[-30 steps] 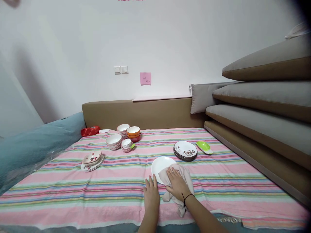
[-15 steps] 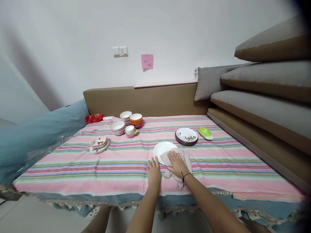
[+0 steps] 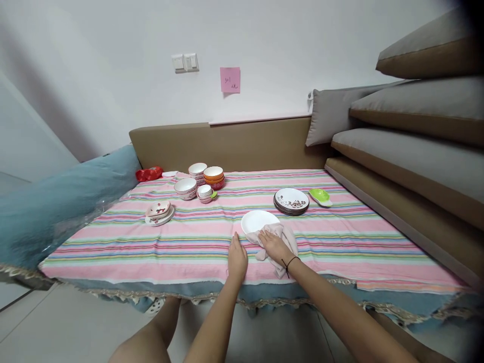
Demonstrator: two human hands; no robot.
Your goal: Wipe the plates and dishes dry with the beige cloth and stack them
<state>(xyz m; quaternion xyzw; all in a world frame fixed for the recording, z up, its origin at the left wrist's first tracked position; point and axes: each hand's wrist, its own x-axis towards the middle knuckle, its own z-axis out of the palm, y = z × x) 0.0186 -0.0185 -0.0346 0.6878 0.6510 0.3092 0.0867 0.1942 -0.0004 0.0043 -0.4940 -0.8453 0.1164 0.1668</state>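
A white oval plate (image 3: 257,220) lies on the striped cloth cover near the middle. My right hand (image 3: 275,246), with a dark cord at the wrist, presses a pale pink cleaning cloth (image 3: 289,239) onto the plate's near right rim. The cloth bunches under the palm and spreads to the right. Just in front of the plate's near left side is my left hand (image 3: 237,258), fingers stretched out and holding nothing. Behind the plate, to the right, sits a stack of dark-rimmed plates (image 3: 291,198) with a printed pattern.
Left of centre stand white bowls (image 3: 185,186), orange and red bowls (image 3: 214,174) and small stacked dishes (image 3: 204,191). Patterned plates (image 3: 161,218) lie farther left. A green leaf-shaped dish (image 3: 319,196) is at right. Stacked cushions (image 3: 408,146) border the right side.
My left hand has turned more onto its edge, its fingers drawn together and off the plate's rim. My right hand and the cloth have shifted slightly on the plate. The view has tilted down.
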